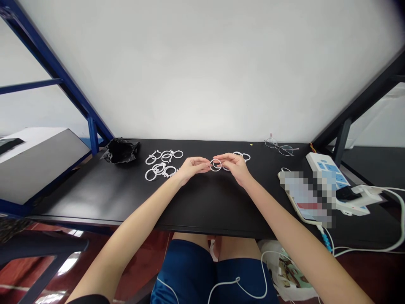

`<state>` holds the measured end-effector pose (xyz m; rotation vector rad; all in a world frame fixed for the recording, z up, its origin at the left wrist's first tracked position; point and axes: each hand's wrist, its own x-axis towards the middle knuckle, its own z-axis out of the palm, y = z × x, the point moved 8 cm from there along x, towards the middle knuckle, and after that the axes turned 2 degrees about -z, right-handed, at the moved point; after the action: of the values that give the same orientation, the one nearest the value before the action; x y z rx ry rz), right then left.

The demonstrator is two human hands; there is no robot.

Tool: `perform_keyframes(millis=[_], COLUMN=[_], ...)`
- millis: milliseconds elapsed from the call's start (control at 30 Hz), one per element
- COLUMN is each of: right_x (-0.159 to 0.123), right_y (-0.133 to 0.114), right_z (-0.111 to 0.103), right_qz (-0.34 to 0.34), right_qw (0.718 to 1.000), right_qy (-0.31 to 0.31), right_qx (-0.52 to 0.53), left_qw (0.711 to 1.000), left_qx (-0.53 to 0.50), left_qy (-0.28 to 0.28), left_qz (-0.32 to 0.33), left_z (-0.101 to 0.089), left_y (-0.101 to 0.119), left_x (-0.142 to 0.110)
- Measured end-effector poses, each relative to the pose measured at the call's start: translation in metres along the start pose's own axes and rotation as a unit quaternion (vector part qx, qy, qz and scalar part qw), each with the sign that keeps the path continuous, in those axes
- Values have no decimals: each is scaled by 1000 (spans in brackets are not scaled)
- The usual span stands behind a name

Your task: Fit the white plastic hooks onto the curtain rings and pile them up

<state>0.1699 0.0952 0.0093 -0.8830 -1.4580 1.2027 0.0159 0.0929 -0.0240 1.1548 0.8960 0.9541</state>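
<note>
Over the middle of the black table, a white ring (211, 167) that looks like a curtain ring is held between my two hands. The fingertips of my left hand (193, 166) pinch its left side. My right hand (236, 165) is closed on its upper right side, thumb below and fingers above. To the left of my hands, several white rings with small hook-like ends (151, 174) lie in a loose cluster. More white rings (246, 157) lie just behind my right hand, partly covered by it.
A crumpled black bag (120, 151) stands open at the back left. Eyeglasses (285, 150) lie at the back right. Nearer on the right are a phone (299, 202), a power strip (325, 165) and white cables (392, 245). A white wall (202, 76) rises behind the table (202, 211).
</note>
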Motion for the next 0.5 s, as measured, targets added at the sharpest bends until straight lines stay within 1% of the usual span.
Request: perform_keyframes(millis=[33, 100, 167, 233, 267, 333, 500], right_x=[-1, -5, -10, -14, -15, -14, -13], right_y=[-2, -11, -19, -22, -22, -21, -26], right_z=[1, 6, 15, 22, 23, 23, 20], right_qz=[-12, -69, -141, -187, -197, -206, -217], right_qw=[999, 991, 968, 944, 936, 931, 932], right_qy=[1, -7, -27, -45, -49, -52, -47], right_qx=[-31, -115, -206, -270, -286, -297, -287], left_qw=[1000, 1000, 1000, 1000, 1000, 1000, 999], left_qx=[-1, -6, -11, -11, -10, -7, -6], left_qy=[8, 15, 12, 5, 3, -6, -21], left_qz=[4, 11, 16, 16, 16, 19, 31], left_z=[-2, -3, -3, -1, 0, 2, 3], left_y=[0, 0, 1, 1, 1, 2, 2], left_x=[0, 1, 0, 0, -1, -1, 0])
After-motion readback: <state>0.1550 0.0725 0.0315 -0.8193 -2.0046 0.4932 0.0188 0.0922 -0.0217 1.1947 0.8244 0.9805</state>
